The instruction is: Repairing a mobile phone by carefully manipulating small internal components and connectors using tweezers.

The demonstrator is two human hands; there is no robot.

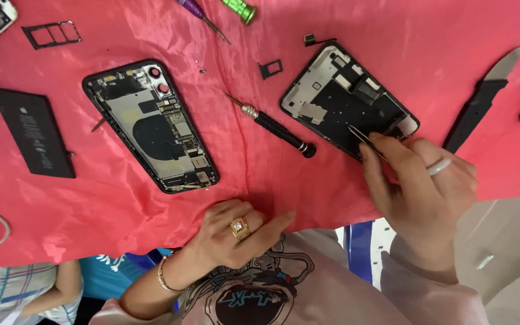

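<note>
Broadly, a pink cloth (308, 90) is covering the whole work surface, creased and hanging over the near edge. On it, left of centre, an opened phone body (150, 125) is lying face up with its boards and round coil showing, tilted on a diagonal. A flat black battery (31, 132) is lying well apart to its left. To the right, a second phone frame (349, 100) is resting at the opposite slant, its dark inner plate exposed.

The right hand (422, 186) is hovering over that frame's near corner, fingers pressed together and pinching thin metal tweezers (365, 138), whose tips are touching the frame's inside. A pale ring is sitting on one finger. The left hand (236, 232) is lying flat on the cloth near the edge, fingers loosely spread and holding nothing, with a gold ring and a bracelet at the wrist.

Between the two phones a black-handled screwdriver (278, 129) is lying on the cloth, touched by neither hand. A black pry tool (479, 105) is resting right of the frame. Smaller still, a card tray (270, 68) is sitting just above the screwdriver, and another tray frame (51, 34) is lying at upper left.

Hard to make out: a purple tool and a green one are being cut off by the top edge, and dark objects at both side edges are only partly showing.
</note>
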